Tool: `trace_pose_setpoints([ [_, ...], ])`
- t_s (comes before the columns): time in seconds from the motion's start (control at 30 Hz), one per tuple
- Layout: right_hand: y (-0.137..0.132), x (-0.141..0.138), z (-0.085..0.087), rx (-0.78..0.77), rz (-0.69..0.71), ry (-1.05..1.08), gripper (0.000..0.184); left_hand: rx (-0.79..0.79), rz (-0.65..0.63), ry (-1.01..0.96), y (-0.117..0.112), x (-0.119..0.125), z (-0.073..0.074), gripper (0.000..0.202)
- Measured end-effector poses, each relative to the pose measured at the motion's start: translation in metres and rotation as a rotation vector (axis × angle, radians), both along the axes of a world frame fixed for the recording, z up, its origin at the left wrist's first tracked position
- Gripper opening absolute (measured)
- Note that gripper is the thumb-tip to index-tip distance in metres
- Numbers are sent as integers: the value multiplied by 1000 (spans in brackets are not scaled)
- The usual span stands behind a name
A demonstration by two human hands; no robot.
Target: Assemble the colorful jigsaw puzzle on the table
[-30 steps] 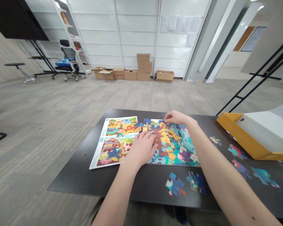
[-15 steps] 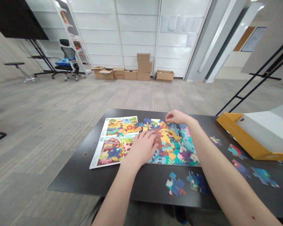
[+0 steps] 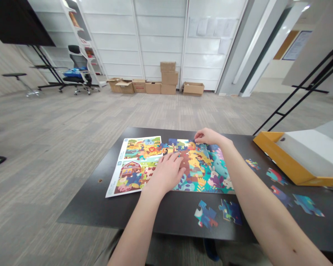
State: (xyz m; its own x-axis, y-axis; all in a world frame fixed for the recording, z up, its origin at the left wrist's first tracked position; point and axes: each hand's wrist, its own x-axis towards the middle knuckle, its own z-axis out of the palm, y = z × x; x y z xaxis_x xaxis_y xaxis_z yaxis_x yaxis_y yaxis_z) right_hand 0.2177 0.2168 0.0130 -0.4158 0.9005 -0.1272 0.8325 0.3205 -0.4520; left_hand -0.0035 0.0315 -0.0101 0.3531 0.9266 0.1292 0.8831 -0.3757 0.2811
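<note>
A colourful jigsaw puzzle (image 3: 201, 171), mostly joined, lies on the dark table, showing animals, plants and a tree trunk. My left hand (image 3: 169, 170) rests flat with fingers stretched over its left part and the edge of a printed picture sheet (image 3: 130, 177). At the puzzle's far edge, my right hand (image 3: 208, 136) is closed, its fingertips pinched on a puzzle piece (image 3: 197, 142) that they largely cover. My right forearm hides part of the puzzle's right side. Loose puzzle pieces (image 3: 205, 215) lie near the front edge, with another dark blue piece (image 3: 230, 211) beside them.
To the right of my forearm lie several more loose pieces (image 3: 308, 204). A yellow and white open box (image 3: 296, 159) stands at the table's right. Beyond the table (image 3: 100, 210), cardboard boxes (image 3: 169, 78) line the white cabinets, and an office chair (image 3: 77, 68) stands at left.
Both hands keep nearly the same place and pose. The whole view has shifted very slightly; no piece has visibly moved on the table.
</note>
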Motion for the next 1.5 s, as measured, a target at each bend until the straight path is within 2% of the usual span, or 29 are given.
trace_pose_setpoints([
  [0.13, -9, -2, 27, 144, -16, 38, 18, 51, -27, -18, -1, 0, 6, 34],
  [0.27, -39, -2, 68, 346, -16, 104, 18, 73, -129, -107, -17, 4, 27, 29],
  [0.37, -75, 4, 91, 410, -19, 113, 20, -67, -277, -183, -38, 9, 40, 23],
  [0.47, -113, 21, 102, 430, -68, 115, 21, -254, -423, -191, -59, 14, 41, 24],
  [0.53, -138, 37, 102, 452, -117, 143, 23, -316, -466, -169, -68, 18, 38, 27],
  [0.6, -159, 56, 97, 456, -155, 184, 23, -328, -451, -148, -72, 23, 36, 31],
  [0.7, -184, 81, 85, 419, -224, 222, 23, -347, -418, -127, -72, 31, 36, 36],
  [0.8, -197, 97, 68, 402, -292, 269, 25, -342, -417, -132, -71, 39, 38, 37],
  [0.93, -203, 103, 47, 420, -344, 326, 24, -272, -413, -136, -67, 56, 38, 39],
  [1.07, -205, 104, 34, 353, -314, 340, 22, -220, -438, -87, -60, 75, 37, 40],
  [1.23, -207, 114, 29, 341, -321, 343, 21, -227, -427, -32, -53, 90, 34, 42],
  [1.5, -214, 121, 33, 347, -317, 336, 21, -261, -383, -38, -51, 95, 31, 49],
])
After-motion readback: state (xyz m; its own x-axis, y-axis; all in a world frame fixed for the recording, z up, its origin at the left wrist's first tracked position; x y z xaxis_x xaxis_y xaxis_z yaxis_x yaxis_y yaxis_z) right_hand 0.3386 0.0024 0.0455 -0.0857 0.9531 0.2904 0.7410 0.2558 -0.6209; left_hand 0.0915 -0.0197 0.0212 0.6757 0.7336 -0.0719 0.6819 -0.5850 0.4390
